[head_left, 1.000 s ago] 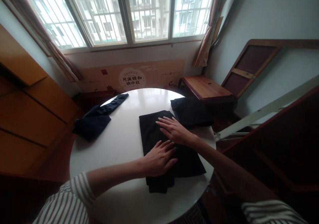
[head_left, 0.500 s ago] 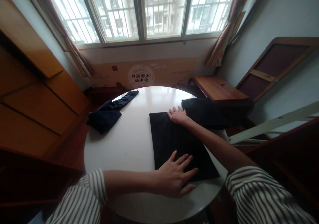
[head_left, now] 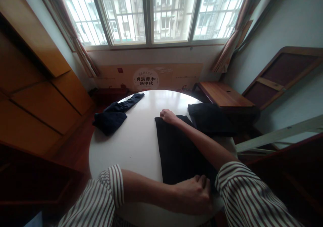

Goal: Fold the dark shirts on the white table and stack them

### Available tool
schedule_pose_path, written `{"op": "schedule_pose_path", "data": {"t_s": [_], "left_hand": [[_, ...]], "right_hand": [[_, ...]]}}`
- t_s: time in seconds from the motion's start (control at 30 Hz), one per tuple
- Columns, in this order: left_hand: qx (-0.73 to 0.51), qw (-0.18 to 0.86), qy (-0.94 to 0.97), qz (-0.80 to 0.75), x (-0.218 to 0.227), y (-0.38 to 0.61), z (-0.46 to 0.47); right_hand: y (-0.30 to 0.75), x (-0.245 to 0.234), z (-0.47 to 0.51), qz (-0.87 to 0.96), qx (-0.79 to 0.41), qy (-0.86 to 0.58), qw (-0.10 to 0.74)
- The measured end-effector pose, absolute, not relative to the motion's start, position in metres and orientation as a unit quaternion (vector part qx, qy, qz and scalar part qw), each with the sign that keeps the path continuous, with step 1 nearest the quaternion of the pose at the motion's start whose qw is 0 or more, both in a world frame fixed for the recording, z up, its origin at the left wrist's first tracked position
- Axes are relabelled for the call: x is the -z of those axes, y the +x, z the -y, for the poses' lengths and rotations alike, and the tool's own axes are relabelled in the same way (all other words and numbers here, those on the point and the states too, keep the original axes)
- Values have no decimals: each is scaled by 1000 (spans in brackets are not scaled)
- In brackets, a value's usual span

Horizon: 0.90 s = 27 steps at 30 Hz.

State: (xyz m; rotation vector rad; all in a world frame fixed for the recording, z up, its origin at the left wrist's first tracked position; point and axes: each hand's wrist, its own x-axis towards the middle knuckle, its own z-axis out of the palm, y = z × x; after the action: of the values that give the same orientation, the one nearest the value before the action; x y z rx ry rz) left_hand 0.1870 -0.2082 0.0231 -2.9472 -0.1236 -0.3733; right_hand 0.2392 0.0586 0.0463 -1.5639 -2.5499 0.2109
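A folded black garment (head_left: 180, 149) lies flat on the round white table (head_left: 126, 166); its exact kind does not show. My right hand (head_left: 168, 115) is closed at the garment's far edge, near its far left corner, with the fingers curled down on the cloth. At the near edge, towards the right, my left hand (head_left: 193, 194) is bent into a closed grip on the fabric, its fingertips hidden under the knuckles. Beside the far right of the garment rests a second folded black garment (head_left: 210, 117); neither hand touches that one.
A crumpled dark navy garment (head_left: 111, 121) lies at the table's left edge, part of it stretching towards the back. Beyond the table stand a low wooden table (head_left: 225, 94) and a printed panel (head_left: 176, 77) under the window. Wooden cabinets (head_left: 37, 109) line the left side.
Both hands lay flat and spread on the garment and have now closed at its edges. My right hand shifted left along the far edge; my left hand moved right and nearer. The view tilted slightly.
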Motion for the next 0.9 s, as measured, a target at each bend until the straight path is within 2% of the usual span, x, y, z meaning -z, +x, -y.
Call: {"op": "schedule_pose_path", "data": {"t_s": [0.23, 0.3, 0.43, 0.53, 0.67, 0.8, 0.9], "left_hand": [[158, -64, -985, 22, -43, 171, 189], [167, -88, -980, 64, -51, 158, 175], [142, -117, -966, 181, -52, 132, 161], [107, -166, -964, 176, -45, 125, 171], [95, -231, -956, 153, -45, 124, 189], [153, -291, -931, 155, -48, 114, 184], [265, -292, -865, 311, -45, 97, 148]], "right_hand": [[246, -52, -11, 865, -34, -488, 113], [262, -50, 12, 867, -21, -481, 127], [300, -33, 36, 817, -10, -567, 103], [317, -18, 29, 757, -38, -648, 79], [321, -12, 10, 721, -76, -682, 93], [325, -27, 4, 697, -115, -695, 132], [336, -46, 2, 661, -167, -707, 190]]}}
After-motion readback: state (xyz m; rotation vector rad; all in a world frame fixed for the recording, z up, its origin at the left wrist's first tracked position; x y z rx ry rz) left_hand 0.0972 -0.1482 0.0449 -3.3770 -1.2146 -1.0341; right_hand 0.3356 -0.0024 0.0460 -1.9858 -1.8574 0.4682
